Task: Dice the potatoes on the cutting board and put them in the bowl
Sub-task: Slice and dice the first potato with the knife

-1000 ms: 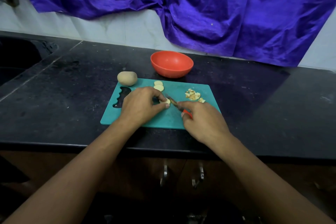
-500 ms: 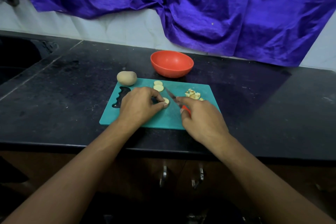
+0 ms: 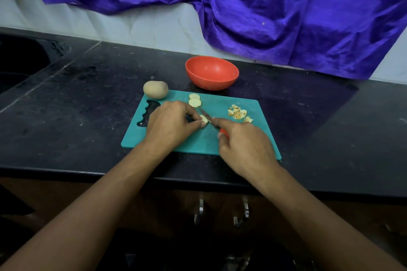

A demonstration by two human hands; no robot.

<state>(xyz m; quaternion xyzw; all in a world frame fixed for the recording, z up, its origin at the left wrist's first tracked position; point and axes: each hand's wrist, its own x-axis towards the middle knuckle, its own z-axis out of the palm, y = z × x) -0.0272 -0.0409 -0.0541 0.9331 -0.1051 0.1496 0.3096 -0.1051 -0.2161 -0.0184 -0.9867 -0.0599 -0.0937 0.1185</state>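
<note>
Dicing in progress, head view. The left hand (image 3: 169, 125) pinches a pale, round-cut potato slice (image 3: 204, 119) between thumb and curled fingertips near the middle of the teal plastic cutting board (image 3: 198, 144). The right hand (image 3: 244, 141) is curled round the red handle of a small knife (image 3: 208, 118), forefinger stretched forward along it, and the narrow blade lies against the slice just beside the left fingertips. Principal hazard: blade and holding fingers are almost touching, so a slip of the slice or a stroke drawn toward the left hand would likely nick a fingertip, and so small a piece leaves the grip little margin. Secondary hazard: scatter, since a hard chop could flick cubes off the board onto the black stone countertop (image 3: 88, 105). A whole, unpeeled tan potato (image 3: 155, 89) rests at the board's far left corner and may roll if the board is jolted. Appearance of the cut material: two cream-coloured round slices (image 3: 194, 100), edged with skin, lie touching on the far side of the board, just beyond the left hand; a loose heap of small diced pieces (image 3: 239, 113), pale with brownish skin edges, lies toward the far right. The round red plastic bowl (image 3: 211, 83) stands on the countertop just behind the board. No pieces show inside it, so transfer is judged not yet begun.
</note>
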